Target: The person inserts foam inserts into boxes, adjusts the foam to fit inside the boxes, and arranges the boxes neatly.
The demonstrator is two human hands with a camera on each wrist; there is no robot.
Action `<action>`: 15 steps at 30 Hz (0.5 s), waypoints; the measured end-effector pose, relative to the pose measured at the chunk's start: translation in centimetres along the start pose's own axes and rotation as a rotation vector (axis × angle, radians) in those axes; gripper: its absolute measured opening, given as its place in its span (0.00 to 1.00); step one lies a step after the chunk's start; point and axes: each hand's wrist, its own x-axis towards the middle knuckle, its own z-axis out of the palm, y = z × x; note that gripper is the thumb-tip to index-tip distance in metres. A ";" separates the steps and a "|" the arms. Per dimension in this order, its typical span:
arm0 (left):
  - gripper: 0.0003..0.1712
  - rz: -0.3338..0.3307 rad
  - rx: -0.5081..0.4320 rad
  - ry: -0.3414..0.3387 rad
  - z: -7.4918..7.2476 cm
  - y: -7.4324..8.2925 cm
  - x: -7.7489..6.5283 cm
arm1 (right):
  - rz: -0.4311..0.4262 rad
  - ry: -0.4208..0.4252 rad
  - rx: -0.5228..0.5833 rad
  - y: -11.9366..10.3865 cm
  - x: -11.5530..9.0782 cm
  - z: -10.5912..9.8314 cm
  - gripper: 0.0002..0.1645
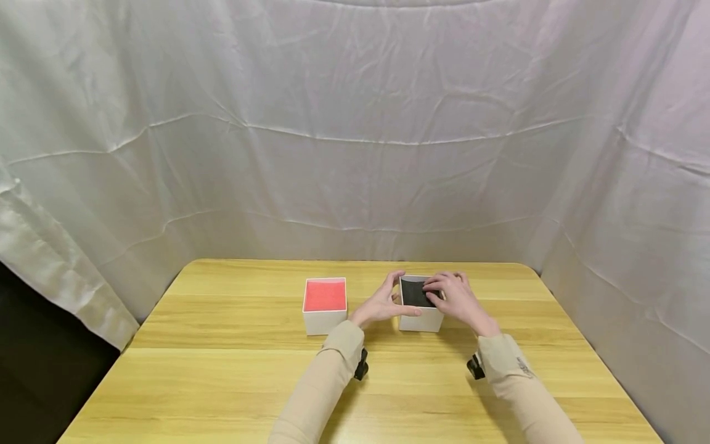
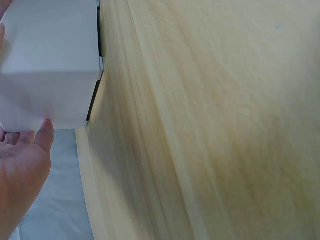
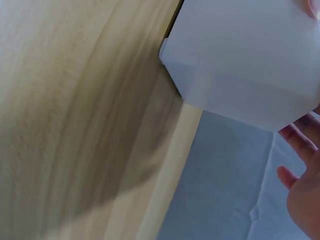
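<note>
A white open-topped box (image 1: 421, 320) with a black sheet or lining (image 1: 413, 291) inside stands near the back of the table. My left hand (image 1: 384, 303) holds it at the left side, with the thumb along the front rim and the index finger by the back left corner. In the left wrist view a fingertip (image 2: 46, 126) rests against the box's white wall. From the right, my right hand (image 1: 456, 297) reaches over the rim, its loosely bent fingers on the black surface. In the right wrist view part of these fingers is hidden behind the box.
To the left stands a second white box (image 1: 324, 323) with a red surface (image 1: 325, 296) inside, close to the left forearm. Both boxes are on a wooden table (image 1: 233, 370). Pale curtains (image 1: 355, 172) hang behind it and along the sides.
</note>
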 end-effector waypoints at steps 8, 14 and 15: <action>0.57 -0.011 0.002 -0.006 0.0 0.1 0.0 | -0.026 -0.054 -0.048 -0.4 0.3 -0.3 0.07; 0.56 -0.013 -0.009 -0.003 0.0 0.3 -0.1 | -0.013 -0.077 -0.007 0.1 0.2 0.0 0.09; 0.56 -0.014 -0.011 -0.002 0.0 0.3 -0.1 | -0.013 -0.086 -0.003 0.1 0.2 0.0 0.10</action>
